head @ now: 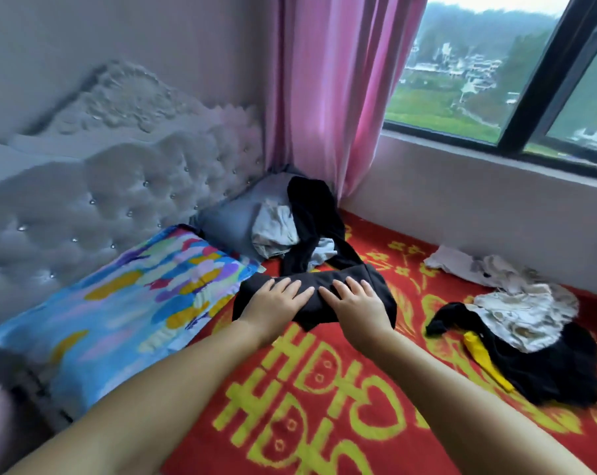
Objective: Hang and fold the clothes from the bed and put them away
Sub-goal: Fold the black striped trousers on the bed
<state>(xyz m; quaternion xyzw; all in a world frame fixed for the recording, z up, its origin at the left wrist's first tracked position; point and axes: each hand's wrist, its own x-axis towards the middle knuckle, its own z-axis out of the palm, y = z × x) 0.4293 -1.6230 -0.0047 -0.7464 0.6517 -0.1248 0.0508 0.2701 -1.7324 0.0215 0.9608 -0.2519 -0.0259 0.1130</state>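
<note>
1. Dark folded garment (327, 289) is lying mid-bed on the red blanket (324, 389).
2. We are pressing it with left hand (273, 303) and right hand (353, 303), fingers flat, side by side.
3. Clothes pile (530, 341) is sitting at three o'clock.

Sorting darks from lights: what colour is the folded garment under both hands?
Black folded garment, seen in the head view.

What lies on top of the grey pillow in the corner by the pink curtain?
On the grey pillow lie a crumpled white garment and a black garment draped partly over it. The pillow surface beneath them is hidden.
</note>
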